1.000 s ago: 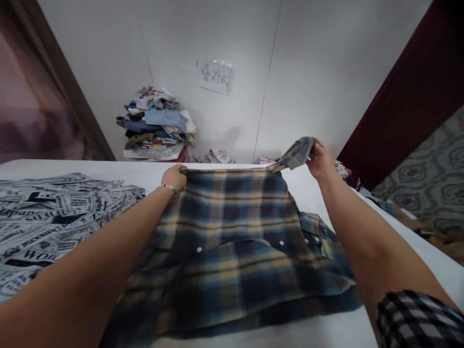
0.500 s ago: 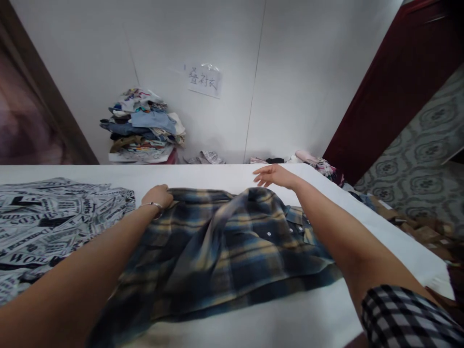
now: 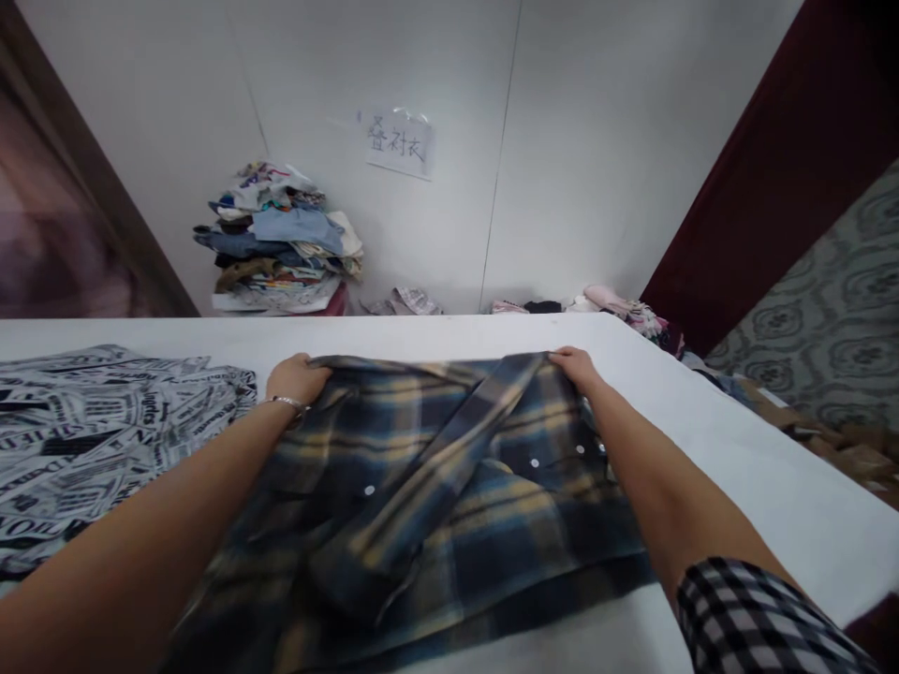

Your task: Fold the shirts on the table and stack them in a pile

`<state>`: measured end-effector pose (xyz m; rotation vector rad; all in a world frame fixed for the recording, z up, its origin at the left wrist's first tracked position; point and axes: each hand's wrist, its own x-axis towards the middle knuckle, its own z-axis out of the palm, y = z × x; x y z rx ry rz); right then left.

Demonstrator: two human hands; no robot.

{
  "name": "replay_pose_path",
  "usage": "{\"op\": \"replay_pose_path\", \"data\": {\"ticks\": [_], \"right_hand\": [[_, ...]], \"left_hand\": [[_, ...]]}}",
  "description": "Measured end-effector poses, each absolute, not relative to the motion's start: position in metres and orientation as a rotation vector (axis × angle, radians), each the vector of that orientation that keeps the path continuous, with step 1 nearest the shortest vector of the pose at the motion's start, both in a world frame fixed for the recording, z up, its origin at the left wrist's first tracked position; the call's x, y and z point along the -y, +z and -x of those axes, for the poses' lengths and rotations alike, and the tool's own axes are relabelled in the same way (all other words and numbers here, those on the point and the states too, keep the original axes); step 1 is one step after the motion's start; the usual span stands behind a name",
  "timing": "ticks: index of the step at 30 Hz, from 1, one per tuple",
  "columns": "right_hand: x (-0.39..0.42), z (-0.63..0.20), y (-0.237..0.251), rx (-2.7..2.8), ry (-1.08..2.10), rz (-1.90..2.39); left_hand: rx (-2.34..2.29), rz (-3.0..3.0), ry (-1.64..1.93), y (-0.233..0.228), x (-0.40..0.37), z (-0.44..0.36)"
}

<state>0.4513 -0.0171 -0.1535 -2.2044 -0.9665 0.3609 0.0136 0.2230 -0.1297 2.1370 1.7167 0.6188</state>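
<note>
A plaid shirt (image 3: 484,524) in dark blue, black and tan lies spread across the white table in front of me, with several white buttons showing. My left hand (image 3: 297,379) pinches its far left edge, a bracelet on the wrist. At the far right corner, my right hand (image 3: 576,363) is closed on the cloth, fingertips partly hidden. The far edge runs fairly straight between both hands. One sleeve (image 3: 449,445) of the shirt lies slantwise over its middle, from near my right hand toward the lower left.
To the left, a black-and-white newsprint-patterned garment (image 3: 133,421) lies on the white table (image 3: 730,431). Behind the table's far edge rises a pile of clothes (image 3: 281,239), with other garments (image 3: 614,304) farther right. A handwritten paper sign (image 3: 400,143) hangs on the wall.
My right hand, open above the shirt before, has come down and taken hold of the far right corner. The sleeve now lies diagonally across the middle. My left hand keeps its grip.
</note>
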Motion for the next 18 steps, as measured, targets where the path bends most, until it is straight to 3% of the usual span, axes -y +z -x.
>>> {"op": "replay_pose_path", "data": {"ticks": [7, 14, 18], "right_hand": [[0.023, -0.463, -0.173, 0.976, 0.263, 2.195], [-0.005, -0.414, -0.161, 1.828, 0.26, 2.089], [-0.026, -0.402, -0.158, 1.51, 0.416, 2.043]], "left_hand": [[-1.811, -1.986, 0.64, -0.144, -0.24, -0.026], [-1.696, -1.987, 0.684, -0.14, -0.237, -0.031], [-1.651, -1.995, 0.678, -0.129, -0.231, -0.026]]}}
